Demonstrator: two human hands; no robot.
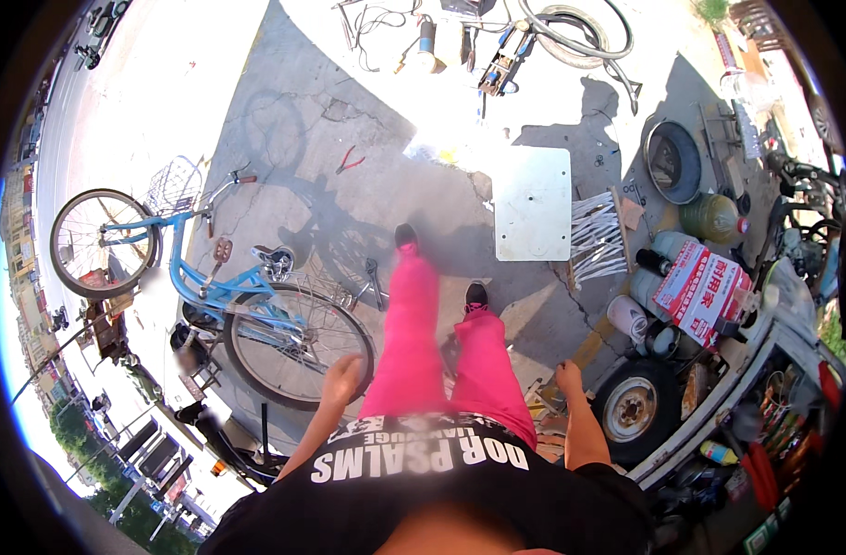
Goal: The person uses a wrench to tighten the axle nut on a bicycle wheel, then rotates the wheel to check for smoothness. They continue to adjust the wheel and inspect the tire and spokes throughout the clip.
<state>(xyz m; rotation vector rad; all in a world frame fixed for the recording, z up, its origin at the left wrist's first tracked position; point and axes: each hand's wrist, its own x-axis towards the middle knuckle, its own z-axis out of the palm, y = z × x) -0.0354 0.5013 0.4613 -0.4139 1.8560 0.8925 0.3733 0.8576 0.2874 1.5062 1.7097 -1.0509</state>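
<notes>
My left hand (341, 377) hangs beside my left thigh, near the rear wheel (298, 347) of a blue bicycle (196, 277). It is slightly blurred, and its fingers do not show clearly. Low on my other side, my right hand (568, 377) is loosely curled with nothing visible in it. It is nearest to a small tyre with a rusty rim (629, 409). Neither hand visibly touches anything. The bicycle has a wire basket (175, 185) in front. Between it and my left leg, a dark wrench-like tool (374, 280) lies on the ground.
Red-handled pliers (351, 161) lie ahead on cracked concrete. A white board (532, 203) and a folding stool (598, 236) stand ahead right. Tubes and a tyre (575, 37) lie farther off. A metal basin (673, 162), a red-and-white box (702, 291) and a cart frame (765, 338) crowd the right.
</notes>
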